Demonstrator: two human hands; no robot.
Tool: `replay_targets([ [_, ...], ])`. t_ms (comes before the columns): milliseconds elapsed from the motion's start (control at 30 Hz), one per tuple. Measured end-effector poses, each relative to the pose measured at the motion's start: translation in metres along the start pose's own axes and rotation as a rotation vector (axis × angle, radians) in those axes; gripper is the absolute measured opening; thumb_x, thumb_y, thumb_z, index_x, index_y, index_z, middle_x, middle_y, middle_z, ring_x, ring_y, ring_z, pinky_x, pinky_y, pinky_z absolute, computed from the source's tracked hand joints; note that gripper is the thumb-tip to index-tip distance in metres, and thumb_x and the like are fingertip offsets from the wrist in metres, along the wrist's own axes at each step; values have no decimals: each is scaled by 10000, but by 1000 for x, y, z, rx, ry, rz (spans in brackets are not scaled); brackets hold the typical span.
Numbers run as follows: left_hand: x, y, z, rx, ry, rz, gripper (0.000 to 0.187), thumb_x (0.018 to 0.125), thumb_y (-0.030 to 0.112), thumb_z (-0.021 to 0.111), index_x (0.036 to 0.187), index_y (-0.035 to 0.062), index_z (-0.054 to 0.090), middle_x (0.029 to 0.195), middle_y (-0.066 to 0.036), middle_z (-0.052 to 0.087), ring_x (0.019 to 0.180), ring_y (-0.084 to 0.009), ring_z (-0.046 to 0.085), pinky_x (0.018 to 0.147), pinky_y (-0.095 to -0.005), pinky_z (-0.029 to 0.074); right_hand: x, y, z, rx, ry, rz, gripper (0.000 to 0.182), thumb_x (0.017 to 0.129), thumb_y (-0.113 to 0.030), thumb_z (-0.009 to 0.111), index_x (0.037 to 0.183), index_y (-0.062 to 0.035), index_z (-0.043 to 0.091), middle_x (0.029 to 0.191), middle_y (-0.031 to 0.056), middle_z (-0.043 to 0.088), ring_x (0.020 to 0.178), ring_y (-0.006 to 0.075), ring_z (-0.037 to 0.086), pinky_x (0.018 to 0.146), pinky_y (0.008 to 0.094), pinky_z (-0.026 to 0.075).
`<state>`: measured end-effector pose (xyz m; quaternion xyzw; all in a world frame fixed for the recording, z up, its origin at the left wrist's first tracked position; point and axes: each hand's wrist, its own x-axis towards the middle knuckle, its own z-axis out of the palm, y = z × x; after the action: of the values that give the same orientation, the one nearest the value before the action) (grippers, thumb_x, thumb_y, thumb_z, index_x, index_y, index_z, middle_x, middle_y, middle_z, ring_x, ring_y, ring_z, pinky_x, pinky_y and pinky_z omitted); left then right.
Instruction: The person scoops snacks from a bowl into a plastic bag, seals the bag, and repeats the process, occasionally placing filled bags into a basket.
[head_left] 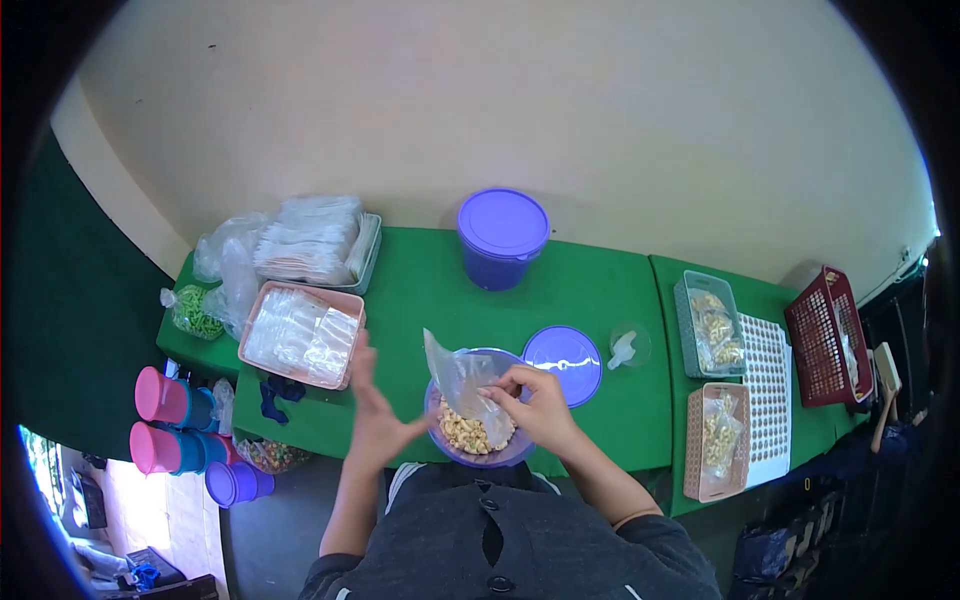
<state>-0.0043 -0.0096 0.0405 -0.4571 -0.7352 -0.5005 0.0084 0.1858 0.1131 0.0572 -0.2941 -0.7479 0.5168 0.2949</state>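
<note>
A clear plastic bag is pinched between the thumb and fingers of my right hand. It hangs over a purple tub at the table's front edge, its lower end overlapping the pale, crunchy-looking snack pieces inside. My left hand is raised to the left of the tub, fingers spread and holding nothing. Just beyond that hand sits a pink basket of flat clear bags. To the right of the tub lies its round purple lid.
A closed purple bucket stands at the back. A white scoop lies right of the lid. Baskets of filled bags and a sticker sheet occupy the right table. Stacked bags fill the back left; colored tubs stand lower left.
</note>
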Motion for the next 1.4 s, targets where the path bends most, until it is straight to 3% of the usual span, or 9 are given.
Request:
replay_targets([
  [67,0,16,9,20,-217,407,1008,610,231,865,1399,122,248,1309,-165,491,1265,-379,437,1115,-528,211,-1,-3,9,-15,-35,-33,171,810,-136,721,774,17,652,669,69,576,613,129,532,585,288,424],
  [167,-6,7,37,-65,-269,539,948,615,235,861,1363,160,283,1228,-147,526,1204,-359,490,1086,-601,208,-6,-5,14,-30,-101,-126,299,772,-141,760,648,-2,527,631,73,540,556,114,481,498,286,339],
  [600,-20,-16,63,-415,-243,312,642,580,175,838,1088,146,445,985,-66,540,1011,-269,560,1089,-603,222,-12,23,13,326,-121,150,326,830,-216,723,660,-42,505,605,4,448,590,81,402,531,292,316],
  [800,-19,-8,49,7,-246,513,545,608,165,820,1038,142,486,1018,-46,569,1086,-286,552,1089,-591,224,-14,2,14,-612,140,-465,249,777,-151,712,708,-37,501,692,100,511,640,262,509,594,359,373],
  [900,-23,-9,51,-247,-193,424,607,621,156,843,1065,142,429,1044,-74,574,1113,-305,544,1074,-581,258,-13,2,11,-176,-67,-141,191,856,-183,668,823,-27,562,758,61,529,735,166,526,707,291,414],
  [967,-29,-12,55,-514,-109,373,711,621,150,868,1093,150,337,1066,-115,568,1114,-332,541,1048,-569,305,-5,18,14,512,153,67,262,949,-259,565,967,1,586,843,35,576,818,130,548,765,285,438],
  [1067,-30,-5,51,-542,-162,442,787,626,181,878,1110,158,259,1069,-142,546,1120,-356,531,1037,-567,329,5,37,13,284,112,123,348,991,-318,494,1082,8,577,915,30,577,872,92,523,809,265,434],
  [1333,-42,2,61,-881,-131,517,726,673,173,854,1079,148,252,1046,-147,546,1084,-370,564,1006,-561,371,4,51,36,629,26,255,352,993,-359,480,876,-53,609,677,-35,587,595,41,519,560,213,420],
  [1400,-43,1,63,-923,-128,528,730,674,219,860,1075,143,255,1017,-134,546,1026,-358,591,991,-551,394,3,67,45,676,-16,532,438,991,-445,437,864,-61,605,682,-22,588,593,63,529,571,221,433],
])
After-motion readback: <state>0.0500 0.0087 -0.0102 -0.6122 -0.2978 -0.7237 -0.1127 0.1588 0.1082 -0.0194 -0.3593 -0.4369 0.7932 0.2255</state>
